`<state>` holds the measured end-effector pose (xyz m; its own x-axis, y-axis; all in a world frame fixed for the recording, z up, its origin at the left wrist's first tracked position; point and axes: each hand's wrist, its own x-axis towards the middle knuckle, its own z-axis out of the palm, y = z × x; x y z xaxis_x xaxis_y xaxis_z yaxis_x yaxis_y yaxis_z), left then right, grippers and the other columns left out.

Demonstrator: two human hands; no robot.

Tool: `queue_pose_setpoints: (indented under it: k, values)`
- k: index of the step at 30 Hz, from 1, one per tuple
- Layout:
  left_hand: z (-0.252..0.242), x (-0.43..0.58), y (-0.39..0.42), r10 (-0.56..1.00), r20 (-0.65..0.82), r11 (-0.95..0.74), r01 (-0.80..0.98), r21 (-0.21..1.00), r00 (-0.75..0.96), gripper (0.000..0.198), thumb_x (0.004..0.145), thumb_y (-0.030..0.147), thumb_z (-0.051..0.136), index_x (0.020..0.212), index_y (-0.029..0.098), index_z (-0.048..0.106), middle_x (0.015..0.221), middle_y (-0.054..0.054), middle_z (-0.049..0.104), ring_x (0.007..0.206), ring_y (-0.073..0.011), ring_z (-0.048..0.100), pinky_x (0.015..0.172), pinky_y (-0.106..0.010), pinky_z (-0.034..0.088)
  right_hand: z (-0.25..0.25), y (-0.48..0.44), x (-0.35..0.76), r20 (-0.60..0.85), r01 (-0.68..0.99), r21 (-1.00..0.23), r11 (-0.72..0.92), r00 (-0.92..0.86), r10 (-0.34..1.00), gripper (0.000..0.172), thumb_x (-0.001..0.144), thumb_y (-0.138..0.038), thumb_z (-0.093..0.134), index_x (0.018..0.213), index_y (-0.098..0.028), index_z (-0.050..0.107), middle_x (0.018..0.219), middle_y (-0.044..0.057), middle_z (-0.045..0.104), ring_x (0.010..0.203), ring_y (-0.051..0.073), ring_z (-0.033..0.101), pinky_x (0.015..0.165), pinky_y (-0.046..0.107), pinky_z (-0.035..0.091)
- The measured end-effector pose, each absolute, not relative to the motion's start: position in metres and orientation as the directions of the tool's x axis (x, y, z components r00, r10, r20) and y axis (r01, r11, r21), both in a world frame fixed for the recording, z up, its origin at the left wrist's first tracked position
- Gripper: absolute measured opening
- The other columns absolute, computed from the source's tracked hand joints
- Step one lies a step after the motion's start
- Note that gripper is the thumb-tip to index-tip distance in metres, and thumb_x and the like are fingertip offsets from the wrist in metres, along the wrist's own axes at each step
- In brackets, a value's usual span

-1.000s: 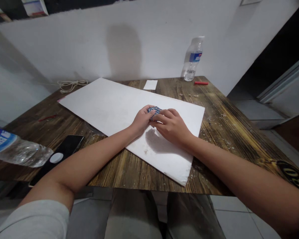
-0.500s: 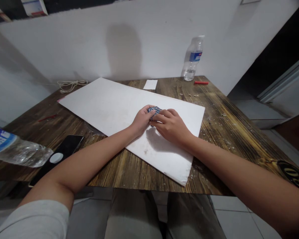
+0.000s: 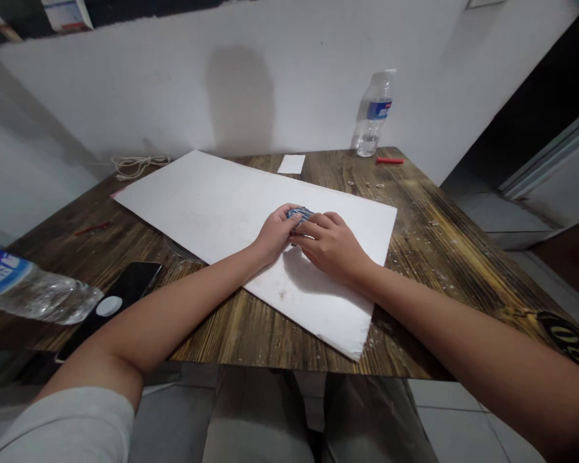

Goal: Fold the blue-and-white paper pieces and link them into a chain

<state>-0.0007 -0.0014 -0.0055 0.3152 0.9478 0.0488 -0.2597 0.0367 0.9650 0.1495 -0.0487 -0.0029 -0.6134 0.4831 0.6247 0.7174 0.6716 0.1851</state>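
Between my two hands, over the white board (image 3: 222, 204), sits a small blue patterned thing (image 3: 300, 214), perhaps a stack of cards; the fingers cover most of it. My left hand (image 3: 275, 233) is closed around its left side, with the thumb lying across it. My right hand (image 3: 330, 243) curls its fingers over the right side and hides that end. A shadow of the hands falls on the board below them.
A phone (image 3: 135, 283) and a large water bottle (image 3: 53, 296) lie at the left. Toward the wall are a white cable (image 3: 137, 166), a white card (image 3: 291, 164), an upright bottle (image 3: 374, 122) and a red stick-like object (image 3: 390, 161). Crumbs dot the wooden table (image 3: 424, 270).
Both hands stay in nearly the same place around the blue patterned thing. The right fingers have shifted only slightly; nothing else has moved.
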Motion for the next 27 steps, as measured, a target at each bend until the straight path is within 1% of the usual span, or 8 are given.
queue_pose_setpoints:
  k: [7, 14, 27]
  values:
    - [-0.0062, -0.0004, -0.0007, 0.949, 0.048, 0.04, -0.268, 0.962, 0.312, 0.007, 0.081, 0.018, 0.063, 0.088, 0.017, 0.061, 0.078, -0.001, 0.064, 0.066, -0.0081, 0.058, 0.059, -0.021, 0.044, -0.0036, -0.048, 0.1495, 0.621, 0.72, 0.171, 0.673, -0.609, 0.493, 0.024, 0.094, -0.017, 0.052, 0.099, -0.027, 0.074, 0.098, 0.002, 0.072, 0.093, 0.022, 0.052, 0.083, 0.037, 0.034]
    - [-0.0061, -0.0005, -0.0012, 0.951, 0.042, 0.041, -0.262, 0.964, 0.306, 0.006, 0.081, 0.017, 0.064, 0.087, 0.017, 0.062, 0.078, -0.002, 0.064, 0.066, -0.0083, 0.059, 0.059, -0.021, 0.045, -0.0044, -0.0474, 0.1493, 0.637, 0.72, 0.189, 0.667, -0.607, 0.475, 0.026, 0.096, -0.018, 0.05, 0.099, -0.025, 0.074, 0.1, 0.002, 0.073, 0.092, 0.021, 0.052, 0.083, 0.037, 0.034]
    - [-0.0066, -0.0005, -0.0006, 0.951, 0.046, 0.034, -0.252, 0.967, 0.305, 0.007, 0.082, 0.019, 0.064, 0.088, 0.017, 0.061, 0.076, -0.001, 0.064, 0.065, -0.0083, 0.057, 0.058, -0.021, 0.044, -0.0039, -0.0481, 0.1492, 0.628, 0.725, 0.206, 0.658, -0.614, 0.479, 0.028, 0.097, -0.018, 0.048, 0.098, -0.026, 0.074, 0.096, 0.002, 0.072, 0.091, 0.021, 0.053, 0.082, 0.036, 0.033]
